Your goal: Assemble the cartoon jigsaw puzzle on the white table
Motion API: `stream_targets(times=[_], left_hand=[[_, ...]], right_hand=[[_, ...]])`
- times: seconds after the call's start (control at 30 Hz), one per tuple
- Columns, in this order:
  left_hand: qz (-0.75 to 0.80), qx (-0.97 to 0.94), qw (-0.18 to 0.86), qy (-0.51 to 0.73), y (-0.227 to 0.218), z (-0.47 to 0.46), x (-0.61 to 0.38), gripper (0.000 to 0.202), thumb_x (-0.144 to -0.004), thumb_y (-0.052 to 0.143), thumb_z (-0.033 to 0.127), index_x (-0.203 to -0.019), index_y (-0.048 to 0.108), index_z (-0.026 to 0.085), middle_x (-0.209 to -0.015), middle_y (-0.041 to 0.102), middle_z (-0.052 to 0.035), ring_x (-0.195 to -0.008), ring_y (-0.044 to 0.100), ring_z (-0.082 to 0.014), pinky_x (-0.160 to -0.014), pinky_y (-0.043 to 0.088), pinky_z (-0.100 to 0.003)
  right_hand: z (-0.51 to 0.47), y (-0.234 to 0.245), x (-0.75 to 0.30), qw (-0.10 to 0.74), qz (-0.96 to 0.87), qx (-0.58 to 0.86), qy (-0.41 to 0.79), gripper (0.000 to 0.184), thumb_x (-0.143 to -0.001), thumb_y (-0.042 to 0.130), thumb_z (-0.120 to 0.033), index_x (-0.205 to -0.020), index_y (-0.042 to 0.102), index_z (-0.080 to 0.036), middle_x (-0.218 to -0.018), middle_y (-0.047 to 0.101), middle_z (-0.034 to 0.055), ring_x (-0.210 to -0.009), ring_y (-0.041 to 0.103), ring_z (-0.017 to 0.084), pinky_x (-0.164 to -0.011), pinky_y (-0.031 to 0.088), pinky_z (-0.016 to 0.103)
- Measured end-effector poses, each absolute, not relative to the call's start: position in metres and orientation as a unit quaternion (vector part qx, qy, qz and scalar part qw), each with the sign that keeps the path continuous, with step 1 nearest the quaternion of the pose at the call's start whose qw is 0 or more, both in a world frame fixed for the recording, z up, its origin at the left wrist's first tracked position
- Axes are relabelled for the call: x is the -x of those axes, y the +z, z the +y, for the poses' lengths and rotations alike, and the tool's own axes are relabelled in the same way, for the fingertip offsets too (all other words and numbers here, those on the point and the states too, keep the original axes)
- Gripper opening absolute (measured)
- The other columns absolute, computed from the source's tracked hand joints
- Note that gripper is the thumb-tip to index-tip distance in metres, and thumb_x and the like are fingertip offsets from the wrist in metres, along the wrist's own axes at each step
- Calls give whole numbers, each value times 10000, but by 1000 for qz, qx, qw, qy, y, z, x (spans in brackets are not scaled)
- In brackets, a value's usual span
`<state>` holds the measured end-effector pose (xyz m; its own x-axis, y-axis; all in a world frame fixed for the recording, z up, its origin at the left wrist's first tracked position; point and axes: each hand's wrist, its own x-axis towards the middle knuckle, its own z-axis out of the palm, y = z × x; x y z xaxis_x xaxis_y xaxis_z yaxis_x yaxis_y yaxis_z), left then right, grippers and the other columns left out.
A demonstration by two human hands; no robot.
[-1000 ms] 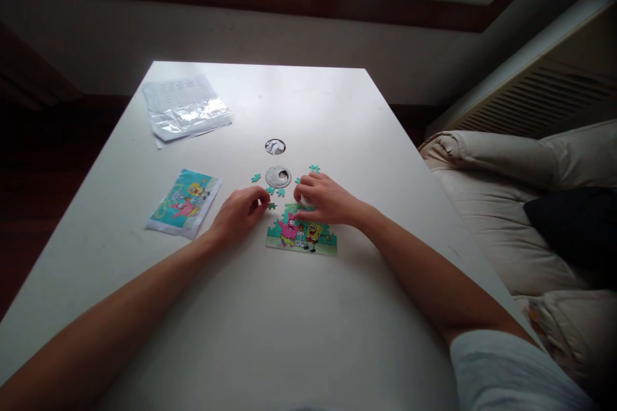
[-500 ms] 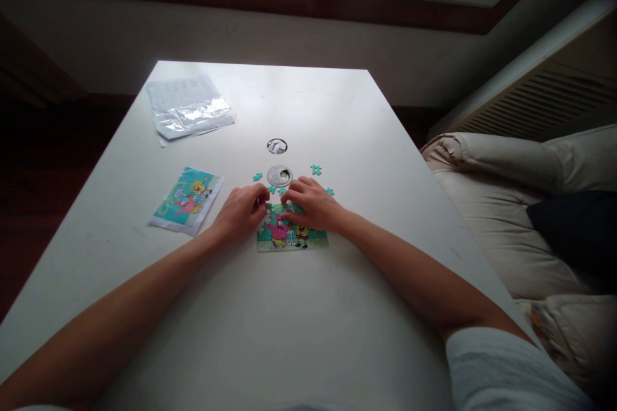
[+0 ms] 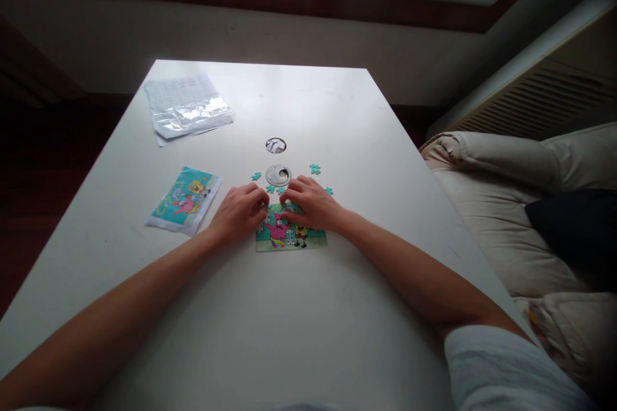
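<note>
A jigsaw puzzle (image 3: 289, 239) with cartoon figures lies flat on the white table, largely assembled. At its upper left edge is my left hand (image 3: 240, 209), its fingers curled together. Whatever the fingertips hold, if anything, is hidden. My right hand (image 3: 312, 201) rests over the top of the puzzle, thumb apart from the fingers, covering part of the picture. Loose turquoise puzzle pieces lie beyond the hands: one piece (image 3: 256, 176) to the left, a joined-looking cluster (image 3: 315, 169) to the right, another piece (image 3: 329, 191) beside my right hand, and several near my fingertips.
A printed picture sheet (image 3: 186, 200) showing similar figures lies left of my left hand. Farther back is a clear plastic sleeve with papers (image 3: 189, 106). Two round fittings, a far one (image 3: 276, 146) and a near one (image 3: 278, 174), are set in the tabletop. A beige sofa (image 3: 482, 205) stands at right.
My left hand has turned slightly, its fingers curling closer in at the puzzle's upper left edge. My right hand stays over the puzzle. The whole view has shifted a little.
</note>
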<state>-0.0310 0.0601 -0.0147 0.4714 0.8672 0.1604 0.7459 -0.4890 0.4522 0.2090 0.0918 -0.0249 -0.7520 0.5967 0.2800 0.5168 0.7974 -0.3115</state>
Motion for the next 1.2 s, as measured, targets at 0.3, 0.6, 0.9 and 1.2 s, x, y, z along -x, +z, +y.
stream_targets(times=[0.3, 0.6, 0.9, 1.2], left_hand=[[482, -842, 150, 192, -16, 59, 32, 106, -885, 569, 234, -940, 658, 218, -921, 607, -37, -832, 570, -197, -812, 428, -351], [456, -847, 160, 220, -14, 61, 39, 133, -923, 542, 221, -959, 670, 218, -1003, 661, -48, -930, 604, -210, -876, 438, -360], [322, -921, 128, 177, -12, 70, 56, 222, -959, 528, 235, -1052, 728, 262, -1175, 736, -30, -1103, 609, -220, -976, 419, -380], [309, -939, 84, 127, 2, 61, 50, 238, -988, 508, 239, -1121, 706, 244, -1190, 729, -32, -1119, 608, -229, -947, 446, -394]], right_hand=[[92, -26, -209, 190, -928, 300, 112, 232, -900, 680, -417, -1020, 640, -222, -988, 610, 75, -942, 473, 241, -856, 360, 371], [92, -24, -209, 188, -929, 299, 110, 240, -907, 672, -427, -1022, 640, -219, -997, 610, 76, -944, 476, 239, -847, 358, 363], [91, -24, -210, 186, -930, 297, 115, 244, -925, 647, -432, -1028, 643, -211, -998, 612, 82, -959, 482, 240, -866, 369, 365], [92, -26, -209, 191, -931, 294, 105, 246, -923, 652, -437, -1016, 638, -210, -985, 613, 74, -938, 478, 235, -844, 368, 364]])
